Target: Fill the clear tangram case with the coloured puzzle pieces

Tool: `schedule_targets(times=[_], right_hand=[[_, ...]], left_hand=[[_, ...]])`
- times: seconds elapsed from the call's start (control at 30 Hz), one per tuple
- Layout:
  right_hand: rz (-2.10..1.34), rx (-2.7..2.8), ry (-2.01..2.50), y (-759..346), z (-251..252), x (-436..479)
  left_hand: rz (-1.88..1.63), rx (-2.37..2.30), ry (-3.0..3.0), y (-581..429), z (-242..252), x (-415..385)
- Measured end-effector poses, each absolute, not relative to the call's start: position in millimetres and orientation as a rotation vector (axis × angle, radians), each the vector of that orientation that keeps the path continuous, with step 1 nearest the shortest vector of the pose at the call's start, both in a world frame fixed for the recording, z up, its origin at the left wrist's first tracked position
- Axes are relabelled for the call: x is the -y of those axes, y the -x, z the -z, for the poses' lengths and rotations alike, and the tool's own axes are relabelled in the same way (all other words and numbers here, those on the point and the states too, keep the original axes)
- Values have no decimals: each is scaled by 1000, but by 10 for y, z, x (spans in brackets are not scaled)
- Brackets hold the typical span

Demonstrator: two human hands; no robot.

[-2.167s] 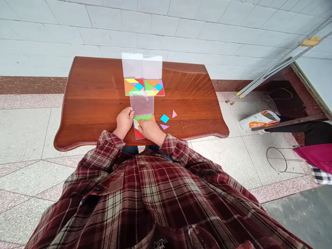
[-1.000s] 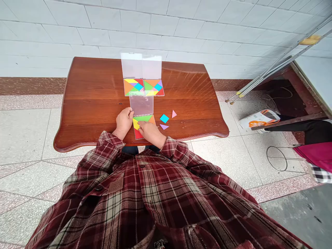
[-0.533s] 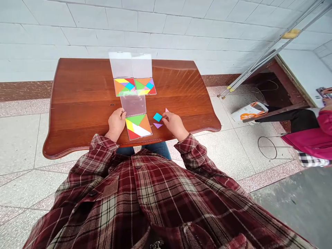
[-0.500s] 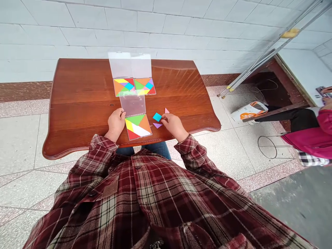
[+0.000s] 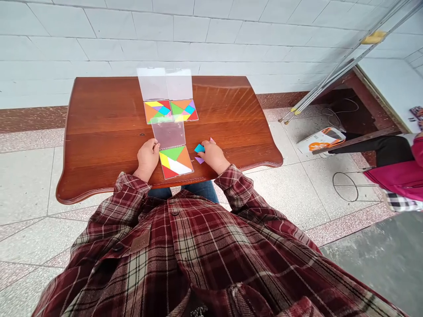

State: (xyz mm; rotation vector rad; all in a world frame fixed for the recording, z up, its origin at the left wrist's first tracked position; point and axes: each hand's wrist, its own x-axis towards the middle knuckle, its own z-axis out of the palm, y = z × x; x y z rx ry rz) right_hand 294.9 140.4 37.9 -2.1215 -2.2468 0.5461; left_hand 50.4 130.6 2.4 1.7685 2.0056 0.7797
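Note:
My left hand (image 5: 148, 158) is closed at the left edge of the near tangram case's clear lid (image 5: 169, 134), thumb and fingers pinched on it. In that case's tray (image 5: 164, 175) lie green, orange, yellow and red pieces around a bare white strip. To the right, my right hand (image 5: 214, 156) grips the blue square tangram piece (image 5: 199, 148) by its right side; the fingers partly cover it. A purple triangle (image 5: 199, 160) pokes out under the hand. Behind the fingers shows the tip of a pink triangle (image 5: 212, 140).
Two filled tangram cases (image 5: 157, 112) with raised clear lids (image 5: 179, 83) stand side by side further back on the wooden table (image 5: 102, 132). Crutches (image 5: 317, 90) lean at the right. Another person's pink sleeve (image 5: 393, 176) and a white-orange box (image 5: 320, 140) are also there.
My right hand has moved slightly left, over the blue square, which it now grips and partly covers. My left hand stays at the lid.

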Motion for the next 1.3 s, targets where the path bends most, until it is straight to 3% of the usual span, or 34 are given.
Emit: schedule_targets(times=[0.47,0.9,1.3], right_hand=[[-625,2428,1772,-2763,-551,-1132],[-516,2697,1838,-2346,-580,-765],[-717,2726,1763,-2397,-678,-852]], left_hand=[[-821,-2000,-1804,-489,35,-1320],[-831,-1997,-1787,-511,29,-1317],[-819,-1994,-1788,-521,5,-1305]])
